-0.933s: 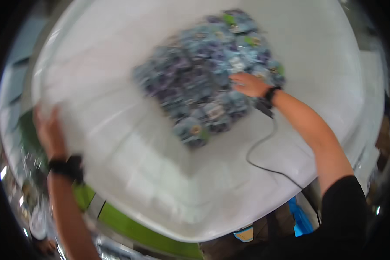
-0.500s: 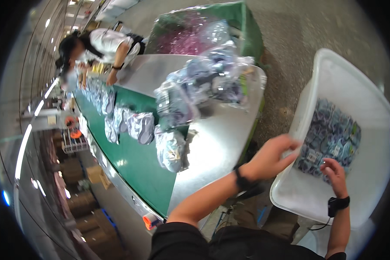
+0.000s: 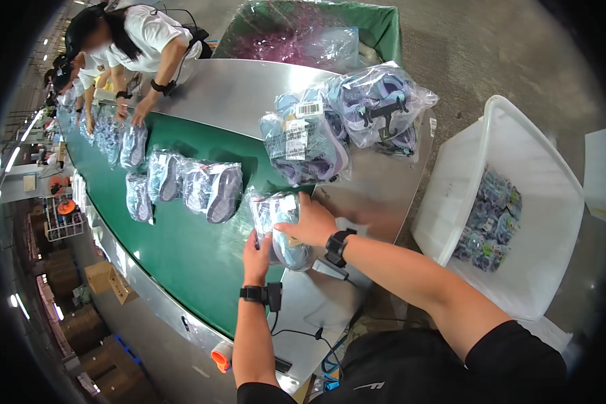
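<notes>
1. Both hands are on one clear-bagged pair of blue-grey shoes [image 3: 268, 214], sitting where the green conveyor belt [image 3: 175, 249] meets the bare metal tabletop [image 3: 374, 182].
2. Left hand [image 3: 256, 259] has the near edge, thumb pressed on top and fingers curled against the side. The fingertips are partly hidden, so take that curl as my best read.
3. Right hand [image 3: 313, 222] grips the same bag from the right, thumb across the top, fingers over the far edge. Each wrist wears a black strap.
4. Just beyond is a heap of more bagged shoes [image 3: 384, 101], some with white labels, one showing a black hanger.
5. More bagged pairs [image 3: 212, 188] lie further up the belt, where a co-worker [image 3: 148, 34] in a white top has hands on one.
6. Off to the right there's a white plastic tub [image 3: 559, 256] with bagged shoes at the bottom.
</notes>
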`<state>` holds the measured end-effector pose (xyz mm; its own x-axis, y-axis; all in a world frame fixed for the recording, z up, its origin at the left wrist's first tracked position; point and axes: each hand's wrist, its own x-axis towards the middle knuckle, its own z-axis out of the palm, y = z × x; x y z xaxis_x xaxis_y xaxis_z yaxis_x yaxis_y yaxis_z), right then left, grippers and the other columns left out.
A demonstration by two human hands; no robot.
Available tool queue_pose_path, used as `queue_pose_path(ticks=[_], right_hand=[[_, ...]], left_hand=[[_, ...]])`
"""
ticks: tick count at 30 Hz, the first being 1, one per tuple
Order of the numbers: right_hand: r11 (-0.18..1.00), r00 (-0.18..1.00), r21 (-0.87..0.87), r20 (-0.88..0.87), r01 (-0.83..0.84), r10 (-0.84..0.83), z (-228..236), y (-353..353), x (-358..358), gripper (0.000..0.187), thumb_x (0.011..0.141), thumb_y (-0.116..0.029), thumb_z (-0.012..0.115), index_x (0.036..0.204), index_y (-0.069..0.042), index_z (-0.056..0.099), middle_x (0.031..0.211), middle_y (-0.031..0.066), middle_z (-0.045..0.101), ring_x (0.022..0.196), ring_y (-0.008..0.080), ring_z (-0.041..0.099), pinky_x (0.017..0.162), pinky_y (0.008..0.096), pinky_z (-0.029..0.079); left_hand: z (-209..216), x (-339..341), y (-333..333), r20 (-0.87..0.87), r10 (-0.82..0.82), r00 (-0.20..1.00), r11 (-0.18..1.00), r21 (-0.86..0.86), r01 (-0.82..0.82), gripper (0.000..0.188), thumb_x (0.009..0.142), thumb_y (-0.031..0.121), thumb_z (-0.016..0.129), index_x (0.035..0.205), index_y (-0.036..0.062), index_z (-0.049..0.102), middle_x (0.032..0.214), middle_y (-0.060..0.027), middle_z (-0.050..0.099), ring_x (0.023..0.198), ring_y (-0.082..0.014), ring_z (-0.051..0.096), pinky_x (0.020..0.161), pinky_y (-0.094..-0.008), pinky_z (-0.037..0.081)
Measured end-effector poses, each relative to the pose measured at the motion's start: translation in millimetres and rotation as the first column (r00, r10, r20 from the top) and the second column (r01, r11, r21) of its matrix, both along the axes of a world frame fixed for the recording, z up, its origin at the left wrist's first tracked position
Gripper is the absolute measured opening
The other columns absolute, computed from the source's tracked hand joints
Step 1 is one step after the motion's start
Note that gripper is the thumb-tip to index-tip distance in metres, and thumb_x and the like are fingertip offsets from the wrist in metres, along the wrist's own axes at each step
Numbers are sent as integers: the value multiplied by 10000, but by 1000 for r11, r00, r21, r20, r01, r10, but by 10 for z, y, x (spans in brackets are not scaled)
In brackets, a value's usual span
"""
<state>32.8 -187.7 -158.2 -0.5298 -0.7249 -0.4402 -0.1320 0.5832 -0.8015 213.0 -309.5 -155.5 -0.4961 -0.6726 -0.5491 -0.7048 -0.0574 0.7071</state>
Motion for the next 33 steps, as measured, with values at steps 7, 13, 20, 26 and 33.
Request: queue_pose_path(ticks=[7,13,20,26,33], right_hand=[[895,993,-444,-119,-55,2,403,570,147,410,735,-119,724,1111,-68,570,1089,130,632,1017,348,617,863,411,501],[637,894,-640,-399,-431,204,767,1215,91,290,666,100,686,836,-100,564,1105,46,650,1199,273,586,968,415,497],[717,852,-485,-424,-501,309,894,1958,106,364,711,-26,735,1036,-107,594,1287,94,551,1285,303,511,1060,460,412],[915,988,-403,-121,36,-92,787,2353,128,457,836,-176,718,1242,-56,548,1265,128,537,1187,305,534,1017,393,430],[907,887,-403,-367,120,-281,680,1485,-300,633,875,-370,705,1338,-8,469,1323,200,512,1219,366,512,1050,435,407]], left_hand=[[492,544,836,-469,387,794,918,279,-283,576,1003,372,556,1449,32,422,1370,-99,494,1190,-212,494,931,-381,473],[334,1033,1173,-198,851,486,310,937,-162,849,945,737,314,1509,103,329,1478,-116,459,1262,-344,533,979,-532,487],[288,759,1488,-177,512,840,566,805,-175,749,944,525,582,1484,56,362,1440,-138,509,1264,-338,543,1082,-506,421],[556,652,1553,-144,679,720,421,879,-222,715,894,440,635,1438,27,424,1380,-138,563,1252,-333,549,1084,-499,417],[197,930,1638,-303,546,781,656,735,-172,585,940,334,602,1415,29,448,1324,-127,599,1197,-302,594,1040,-471,467]])
